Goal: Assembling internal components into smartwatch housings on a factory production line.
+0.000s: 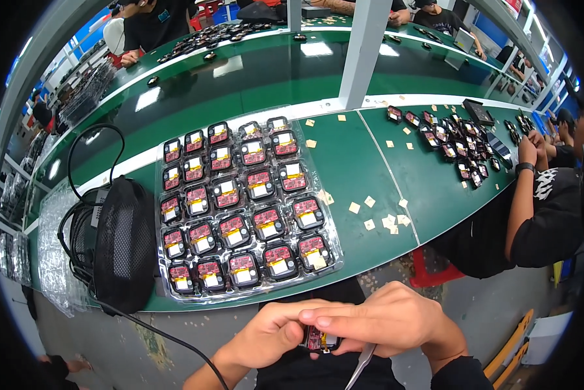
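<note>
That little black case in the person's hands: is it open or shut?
Open: held between the left hand and the right hand, the black case shows red circuitry inside.

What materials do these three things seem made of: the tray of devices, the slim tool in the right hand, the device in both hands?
Tray: probably thin, glossy plastic; it is see-through with bright highlights.
Tool: likely smooth metal, from its silvery shine.
Device: perhaps a black plastic case; mostly covered, so uncertain.
</note>
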`<act>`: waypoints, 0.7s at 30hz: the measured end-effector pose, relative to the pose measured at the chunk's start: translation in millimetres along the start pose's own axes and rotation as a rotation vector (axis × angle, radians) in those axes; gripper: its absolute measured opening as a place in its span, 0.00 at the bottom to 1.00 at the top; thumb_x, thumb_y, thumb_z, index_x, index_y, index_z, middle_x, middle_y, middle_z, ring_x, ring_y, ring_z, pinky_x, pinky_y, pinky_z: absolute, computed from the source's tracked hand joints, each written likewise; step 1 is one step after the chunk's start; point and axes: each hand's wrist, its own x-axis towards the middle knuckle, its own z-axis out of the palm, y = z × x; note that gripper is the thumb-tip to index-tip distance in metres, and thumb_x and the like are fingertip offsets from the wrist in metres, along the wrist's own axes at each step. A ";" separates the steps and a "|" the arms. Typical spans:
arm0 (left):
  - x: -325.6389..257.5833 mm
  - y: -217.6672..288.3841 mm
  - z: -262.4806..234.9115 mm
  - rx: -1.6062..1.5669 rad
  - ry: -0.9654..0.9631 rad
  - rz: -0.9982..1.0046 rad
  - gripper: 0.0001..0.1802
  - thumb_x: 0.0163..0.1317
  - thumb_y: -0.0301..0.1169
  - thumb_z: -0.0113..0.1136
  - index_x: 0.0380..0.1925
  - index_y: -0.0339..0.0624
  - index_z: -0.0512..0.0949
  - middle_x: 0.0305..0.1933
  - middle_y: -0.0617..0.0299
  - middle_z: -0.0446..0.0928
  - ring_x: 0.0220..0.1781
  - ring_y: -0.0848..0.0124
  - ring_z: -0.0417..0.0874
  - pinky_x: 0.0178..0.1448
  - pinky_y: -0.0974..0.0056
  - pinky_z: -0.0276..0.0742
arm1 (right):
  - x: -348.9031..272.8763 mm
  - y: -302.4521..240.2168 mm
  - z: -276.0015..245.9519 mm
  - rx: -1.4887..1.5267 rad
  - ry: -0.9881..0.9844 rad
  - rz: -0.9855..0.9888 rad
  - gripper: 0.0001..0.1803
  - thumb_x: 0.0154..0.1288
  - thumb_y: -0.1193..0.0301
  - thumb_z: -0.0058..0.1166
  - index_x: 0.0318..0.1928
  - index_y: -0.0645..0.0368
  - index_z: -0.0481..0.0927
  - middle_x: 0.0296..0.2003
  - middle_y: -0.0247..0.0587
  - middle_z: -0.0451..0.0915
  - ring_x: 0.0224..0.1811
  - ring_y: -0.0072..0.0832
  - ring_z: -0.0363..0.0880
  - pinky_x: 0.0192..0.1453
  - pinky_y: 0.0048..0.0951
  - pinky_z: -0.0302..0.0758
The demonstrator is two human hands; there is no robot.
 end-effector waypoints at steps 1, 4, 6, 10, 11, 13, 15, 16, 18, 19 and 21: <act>-4.5 -6.0 -5.4 -0.139 -0.104 -0.056 0.48 0.72 0.64 0.52 0.71 0.28 0.68 0.63 0.46 0.79 0.65 0.61 0.80 0.67 0.59 0.78 | 2.2 -2.2 -0.2 -0.004 -0.008 0.021 0.31 0.52 0.78 0.76 0.59 0.57 0.83 0.54 0.47 0.87 0.30 0.33 0.89 0.29 0.25 0.82; -7.5 -15.3 -4.0 -0.362 -0.189 -0.066 0.43 0.71 0.56 0.61 0.70 0.28 0.69 0.61 0.45 0.79 0.58 0.64 0.83 0.54 0.61 0.85 | 4.3 -4.4 1.0 0.023 -0.067 0.054 0.32 0.50 0.76 0.78 0.59 0.59 0.84 0.54 0.50 0.87 0.34 0.35 0.90 0.31 0.26 0.83; -7.6 -11.4 14.2 -0.245 0.160 0.268 0.41 0.65 0.46 0.73 0.68 0.27 0.71 0.65 0.42 0.75 0.61 0.60 0.82 0.57 0.58 0.84 | 3.0 -0.4 10.1 -0.082 0.175 0.030 0.30 0.53 0.74 0.78 0.57 0.60 0.83 0.53 0.54 0.86 0.41 0.38 0.91 0.34 0.27 0.85; -4.0 -28.7 11.5 0.049 0.311 0.628 0.39 0.51 0.33 0.84 0.62 0.33 0.77 0.65 0.42 0.78 0.68 0.53 0.77 0.70 0.51 0.74 | -6.3 -5.6 20.8 0.346 0.242 0.548 0.30 0.63 0.72 0.73 0.64 0.66 0.76 0.53 0.46 0.83 0.44 0.26 0.87 0.42 0.24 0.83; 0.1 -30.2 11.2 0.044 0.303 0.627 0.39 0.51 0.33 0.84 0.62 0.33 0.77 0.65 0.42 0.78 0.68 0.53 0.77 0.70 0.51 0.74 | -8.3 -3.9 22.0 0.543 0.195 0.606 0.29 0.67 0.73 0.70 0.65 0.67 0.74 0.53 0.45 0.83 0.45 0.23 0.84 0.44 0.23 0.81; 6.4 -32.9 10.1 0.331 0.359 0.755 0.37 0.48 0.33 0.86 0.58 0.36 0.80 0.61 0.46 0.82 0.63 0.56 0.80 0.65 0.54 0.76 | -8.4 -0.2 39.4 0.941 0.280 0.546 0.22 0.75 0.76 0.61 0.64 0.68 0.72 0.50 0.41 0.84 0.48 0.17 0.79 0.49 0.23 0.76; 5.6 -34.0 11.2 0.375 0.365 0.753 0.37 0.46 0.32 0.86 0.58 0.38 0.81 0.60 0.48 0.83 0.61 0.56 0.80 0.63 0.55 0.76 | -8.8 6.4 42.3 0.964 0.265 0.580 0.20 0.75 0.77 0.59 0.63 0.68 0.73 0.50 0.40 0.83 0.49 0.17 0.78 0.51 0.23 0.76; 5.0 -34.0 11.8 0.423 0.374 0.755 0.36 0.45 0.32 0.87 0.57 0.39 0.82 0.60 0.49 0.84 0.59 0.57 0.81 0.62 0.57 0.77 | -8.3 8.8 42.1 0.987 0.245 0.609 0.18 0.75 0.79 0.58 0.62 0.67 0.73 0.49 0.40 0.83 0.50 0.17 0.78 0.54 0.24 0.75; 3.7 -33.7 13.1 0.427 0.393 0.759 0.35 0.46 0.31 0.86 0.56 0.40 0.82 0.60 0.49 0.84 0.59 0.56 0.81 0.62 0.56 0.77 | -7.2 10.6 38.2 1.033 0.237 0.657 0.18 0.73 0.80 0.60 0.60 0.66 0.74 0.47 0.38 0.82 0.49 0.16 0.78 0.51 0.22 0.75; 2.5 -35.3 12.9 0.439 0.406 0.759 0.35 0.46 0.30 0.86 0.57 0.40 0.82 0.59 0.49 0.84 0.60 0.54 0.81 0.63 0.55 0.78 | -5.8 9.8 36.4 1.071 0.225 0.682 0.17 0.73 0.80 0.61 0.59 0.66 0.74 0.46 0.37 0.82 0.49 0.15 0.78 0.48 0.20 0.74; 2.1 -37.4 11.8 0.450 0.420 0.757 0.36 0.46 0.30 0.86 0.57 0.40 0.82 0.59 0.49 0.84 0.61 0.53 0.81 0.64 0.54 0.78 | -3.0 7.5 34.0 1.108 0.213 0.710 0.16 0.72 0.80 0.62 0.57 0.65 0.75 0.45 0.36 0.81 0.48 0.14 0.77 0.46 0.18 0.73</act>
